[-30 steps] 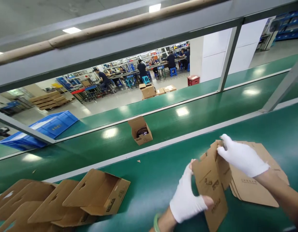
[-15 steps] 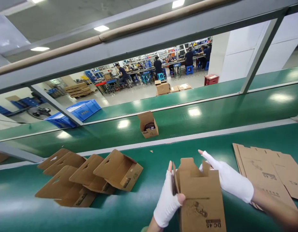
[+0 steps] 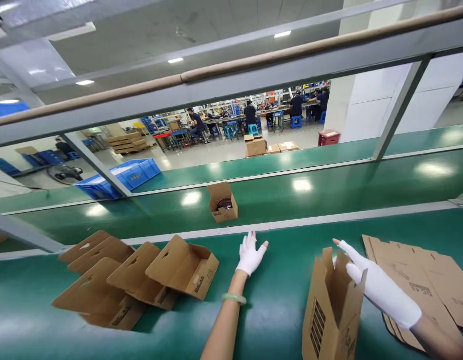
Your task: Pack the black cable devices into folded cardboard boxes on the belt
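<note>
My left hand [image 3: 251, 254], in a white fingerless-tip glove, is stretched forward over the green work surface with its fingers apart. It holds nothing and is just short of an open cardboard box [image 3: 226, 214] with something dark inside. At the lower right my right hand [image 3: 376, 280], gloved alike, grips the upper edge of a tall cardboard carton [image 3: 331, 312]. Its index finger points outward, and some fingers are hidden behind the flaps. That carton stands with its top open and a dark printed block on its side.
Several open-lidded boxes [image 3: 190, 270] stand at the left. Flat carton blanks [image 3: 415, 280] lie stacked at the right. A pale rail [image 3: 291, 221] separates the work surface from the green belt [image 3: 351, 185]. Beyond are a blue crate [image 3: 137, 174] and people seated at benches.
My left hand has let go of the carton and reached forward and left. The carton has turned in my right hand, showing its open top. The view has tilted up slightly.
</note>
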`<control>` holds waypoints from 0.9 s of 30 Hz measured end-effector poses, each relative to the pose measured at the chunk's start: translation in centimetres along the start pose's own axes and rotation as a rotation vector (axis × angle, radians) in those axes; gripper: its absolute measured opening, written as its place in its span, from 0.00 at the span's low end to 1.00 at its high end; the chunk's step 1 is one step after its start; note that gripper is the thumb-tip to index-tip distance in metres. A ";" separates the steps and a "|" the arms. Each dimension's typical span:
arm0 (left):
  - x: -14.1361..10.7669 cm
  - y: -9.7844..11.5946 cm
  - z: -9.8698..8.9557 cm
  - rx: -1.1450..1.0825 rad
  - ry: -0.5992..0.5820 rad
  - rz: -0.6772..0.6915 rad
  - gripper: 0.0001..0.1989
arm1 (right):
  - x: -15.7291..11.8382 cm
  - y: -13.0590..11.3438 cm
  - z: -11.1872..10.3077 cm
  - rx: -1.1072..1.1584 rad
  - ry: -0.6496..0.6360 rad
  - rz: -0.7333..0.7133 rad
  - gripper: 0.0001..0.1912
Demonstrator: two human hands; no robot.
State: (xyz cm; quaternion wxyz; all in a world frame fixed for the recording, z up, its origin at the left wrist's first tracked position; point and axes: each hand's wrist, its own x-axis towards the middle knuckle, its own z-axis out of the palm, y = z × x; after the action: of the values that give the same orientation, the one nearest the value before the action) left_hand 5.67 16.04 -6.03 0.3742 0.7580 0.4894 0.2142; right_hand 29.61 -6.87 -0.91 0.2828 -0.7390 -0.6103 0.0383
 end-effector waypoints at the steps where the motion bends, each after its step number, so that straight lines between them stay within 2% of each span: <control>1: -1.3 0.7 0.3 -0.050 -0.053 0.064 0.47 | 0.1 0.0 0.2 0.030 -0.018 0.049 0.29; 4: -6.6 3.8 0.5 -0.278 -0.284 0.319 0.59 | 1.1 -0.7 0.7 0.068 -0.038 0.124 0.30; 5: -8.6 4.9 0.5 -0.461 -0.404 0.413 0.62 | 1.5 -1.2 0.8 0.048 -0.027 0.108 0.30; 6: -10.3 6.0 0.4 -0.577 -0.493 0.449 0.65 | 1.9 -1.8 0.9 0.038 -0.024 0.081 0.30; 8: -12.9 7.6 0.4 -0.758 -0.590 0.370 0.67 | 2.6 -2.9 1.0 0.080 -0.041 0.045 0.31; 10: -14.0 8.0 0.3 -0.891 -0.526 0.248 0.67 | 2.9 -3.9 0.8 0.208 -0.128 0.027 0.31; 13: -13.9 7.0 0.1 -0.968 -0.337 0.126 0.68 | 2.9 -4.4 0.4 0.373 -0.276 -0.051 0.30; 16: -13.8 5.7 0.0 -0.972 -0.313 0.072 0.67 | 2.7 -3.9 0.5 0.378 -0.324 -0.093 0.29; 17: -14.0 5.5 0.0 -0.982 -0.317 0.055 0.66 | 2.6 -3.8 0.5 0.342 -0.273 -0.095 0.28; 19: -14.5 5.3 0.3 -1.021 -0.309 0.001 0.64 | 2.3 -3.8 0.5 0.225 -0.061 -0.166 0.25; 21: -15.0 5.3 0.6 -1.048 -0.300 -0.044 0.63 | 1.9 -4.3 0.1 0.087 0.123 -0.360 0.23; 22: -15.2 5.3 0.8 -1.048 -0.302 -0.053 0.62 | 1.7 -4.8 -0.2 0.013 0.135 -0.468 0.21; 24: -15.5 5.3 0.9 -1.024 -0.323 -0.054 0.61 | 1.6 -5.8 -0.9 -0.141 0.003 -0.627 0.14; 26: -15.7 5.4 1.0 -0.996 -0.346 -0.063 0.59 | 1.7 -6.7 -1.4 -0.267 -0.177 -0.662 0.08; 27: -15.8 5.5 1.0 -0.980 -0.347 -0.068 0.58 | 1.8 -7.0 -1.5 -0.294 -0.249 -0.655 0.10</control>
State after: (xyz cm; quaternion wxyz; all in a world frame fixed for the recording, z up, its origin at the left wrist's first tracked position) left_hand 2.75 0.10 -1.77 0.7676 0.5019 0.2866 0.2771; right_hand 24.53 -5.05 4.13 0.0946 -0.5271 -0.8429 -0.0525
